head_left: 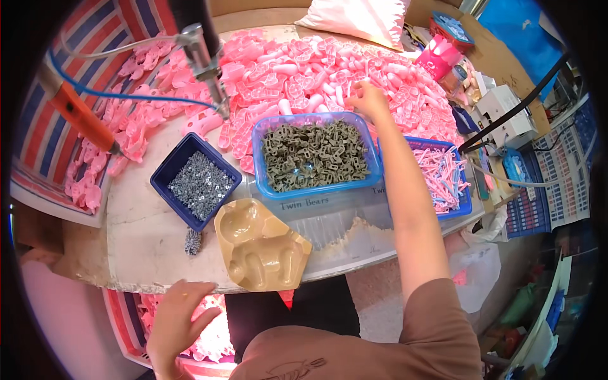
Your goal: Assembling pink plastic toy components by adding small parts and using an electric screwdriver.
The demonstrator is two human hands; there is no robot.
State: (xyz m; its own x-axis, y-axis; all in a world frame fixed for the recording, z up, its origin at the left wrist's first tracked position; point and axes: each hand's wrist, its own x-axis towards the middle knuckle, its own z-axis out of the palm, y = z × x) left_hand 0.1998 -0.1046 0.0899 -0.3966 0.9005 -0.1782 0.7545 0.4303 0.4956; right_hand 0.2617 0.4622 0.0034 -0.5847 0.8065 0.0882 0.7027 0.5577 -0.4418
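Note:
My right hand (pixel 368 101) reaches over the far blue tub to the large heap of pink plastic parts (pixel 304 76). Its fingers are curled together among the pieces; what they hold, if anything, I cannot make out. Below the table's front edge, at the lower left, hovers my left hand (pixel 180 320), open and with fingers apart. Nearest to it on the table is a tan molded plastic tray (pixel 261 250) with hollow recesses. A translucent blue tub (pixel 316 193) of dark grey-green small clips stands in the middle.
Left of the tub, a dark blue bin (pixel 166 155) holds small silvery metal pieces. A blue basket (pixel 456 209) of pink and blue sticks stands right. An orange-handled tool (pixel 82 117) and a metal machine head (pixel 206 63) hang over the left side. A white box (pixel 506 114) sits far right.

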